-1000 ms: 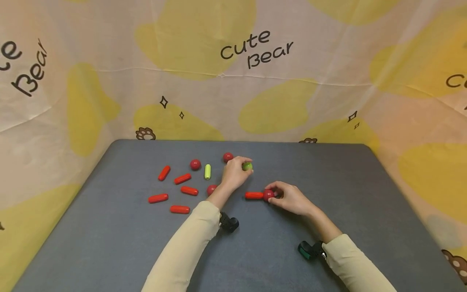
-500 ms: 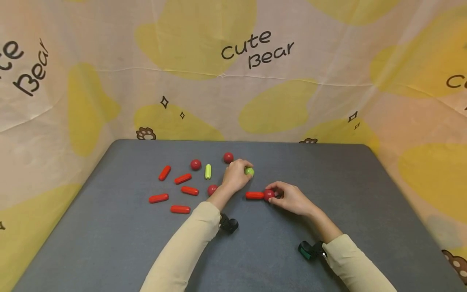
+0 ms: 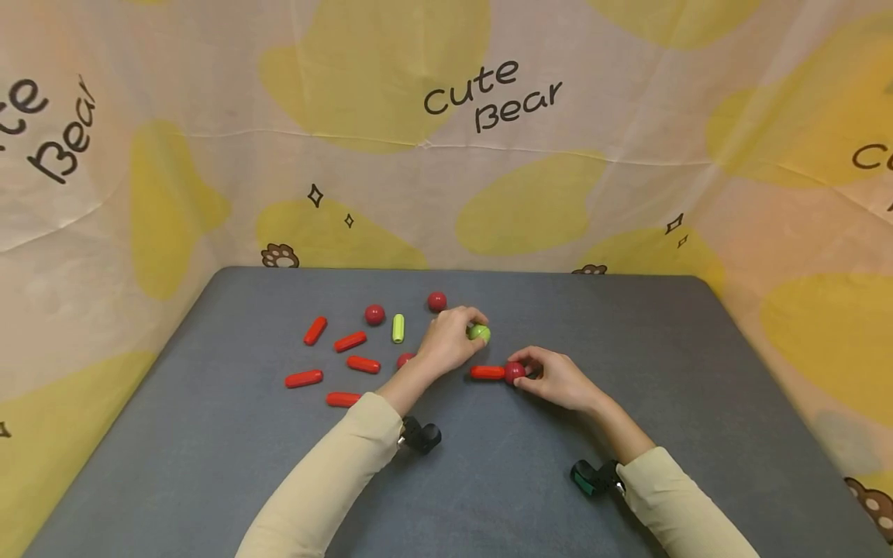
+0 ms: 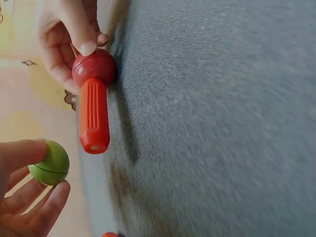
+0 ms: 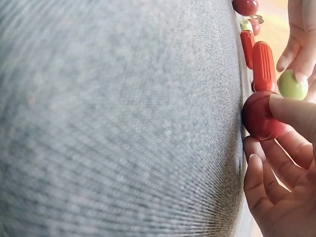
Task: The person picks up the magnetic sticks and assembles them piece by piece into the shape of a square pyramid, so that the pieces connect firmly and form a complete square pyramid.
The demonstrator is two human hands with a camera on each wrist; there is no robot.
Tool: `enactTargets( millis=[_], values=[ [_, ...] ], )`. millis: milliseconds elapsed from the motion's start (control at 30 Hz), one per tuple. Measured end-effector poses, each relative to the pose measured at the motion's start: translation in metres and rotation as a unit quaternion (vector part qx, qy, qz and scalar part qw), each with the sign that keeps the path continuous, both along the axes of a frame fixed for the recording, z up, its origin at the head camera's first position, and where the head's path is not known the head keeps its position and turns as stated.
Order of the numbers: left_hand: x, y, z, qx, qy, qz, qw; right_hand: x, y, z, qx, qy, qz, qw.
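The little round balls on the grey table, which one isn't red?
The shiny green ball, pinched in the left hand. The other balls, including the one held by the right hand, are red.

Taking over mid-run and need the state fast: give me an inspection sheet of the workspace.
Surface: grey table, fabric-textured.
Job's things: green ball pinched by left hand; red ball with red rod joined, ball gripped by right hand.
Clutter: five loose red rods, green rod, three loose red balls, all left of the hands.
Grippers: both hands holding.
Cables: nothing seen.
Surroundings: cloth backdrop printed "cute Bear".
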State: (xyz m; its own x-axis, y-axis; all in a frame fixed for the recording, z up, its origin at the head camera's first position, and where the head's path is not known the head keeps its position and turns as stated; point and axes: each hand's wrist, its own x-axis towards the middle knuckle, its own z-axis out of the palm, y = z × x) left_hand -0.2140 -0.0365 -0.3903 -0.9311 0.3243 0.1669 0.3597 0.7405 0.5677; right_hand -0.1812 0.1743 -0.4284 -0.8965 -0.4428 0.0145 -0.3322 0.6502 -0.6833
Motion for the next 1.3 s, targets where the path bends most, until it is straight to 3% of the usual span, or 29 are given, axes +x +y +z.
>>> enactTargets(
  millis=[267,533,1000,1300],
  values=[
    [0.017,-0.02,0.0,-0.013,0.006,-0.034,0.9993,0.001,-0.002,-0.001,0.003,0.0,-0.002,1.0],
    [0.027,-0.034,-0.005,-0.034,0.01,-0.048,0.9982,0.001,-0.001,0.0,0.005,-0.003,-0.006,1.0],
    [0.033,-0.04,-0.013,-0.065,0.005,-0.076,0.995,-0.001,-0.004,0.0,0.004,0.008,-0.008,1.0],
    [0.033,-0.041,-0.015,-0.07,-0.002,-0.077,0.9946,-0.001,-0.01,0.001,0.008,0.011,-0.006,1.0]
  ],
)
